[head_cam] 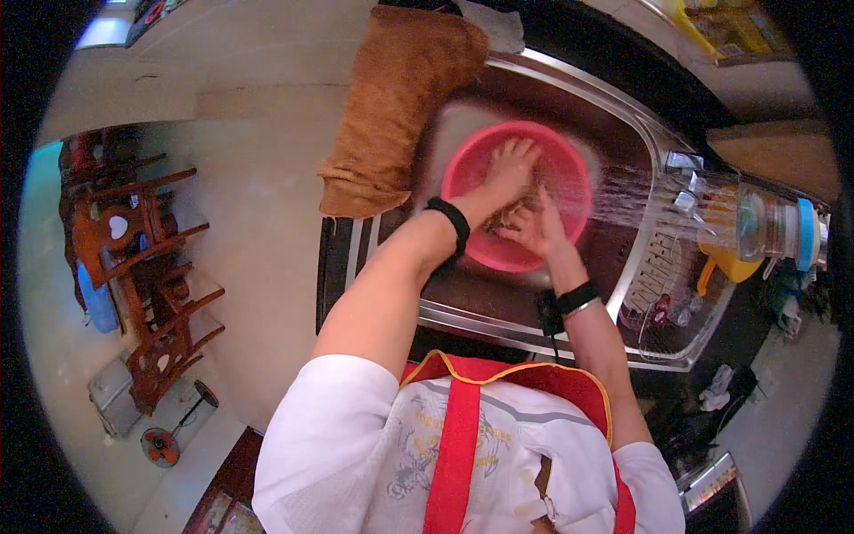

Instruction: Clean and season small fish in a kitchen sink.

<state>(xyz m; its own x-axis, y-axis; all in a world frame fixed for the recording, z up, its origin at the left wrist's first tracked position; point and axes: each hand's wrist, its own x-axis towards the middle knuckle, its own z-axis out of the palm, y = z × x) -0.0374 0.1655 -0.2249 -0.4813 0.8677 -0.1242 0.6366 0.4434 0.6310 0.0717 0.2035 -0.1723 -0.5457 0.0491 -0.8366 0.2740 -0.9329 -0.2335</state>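
Both my hands are inside a pink plastic basin (460, 248) standing in a sink (617, 167). My left hand (512, 165), with a black band at the wrist, reaches toward the basin's far side with its fingers spread. Nearer to me, my right hand (537, 225) has its fingers apart and bent over some dark, greenish-brown matter (495, 223). Blur and the hand hide what that is and whether it is gripped. A spray of water (634, 193) runs into the basin from the tap (767, 227) on the right, which has a blue ring.
A brown towel (407, 100) hangs over the sink's left edge. Right of the basin, a ribbed drain area (654, 274) holds small items beside a yellow plastic utensil (730, 267). Wooden chairs (147, 240) and a fan (160, 446) stand off to the left.
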